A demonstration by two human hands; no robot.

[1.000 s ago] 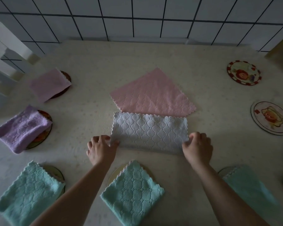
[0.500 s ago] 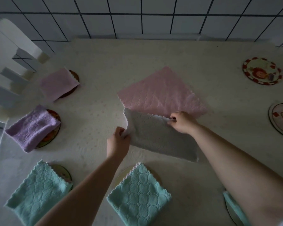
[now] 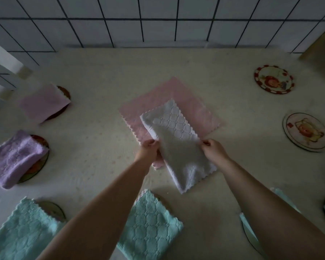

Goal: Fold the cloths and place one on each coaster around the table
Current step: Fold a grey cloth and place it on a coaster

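Holding the soft white quilted cloth (image 3: 178, 147) by its two long sides, the left hand (image 3: 148, 150) pinches one edge and the right hand (image 3: 212, 149) pinches the other, fingers curled on the fabric; the cloth sits between them, over the flat pink cloth (image 3: 186, 102) on the pale table (image 3: 101, 76). Its long way runs from far-left to near-right, so I think the next fold goes along that line; the two bare round picture coasters (image 3: 274, 79) lie off to the right, nearer the right hand.
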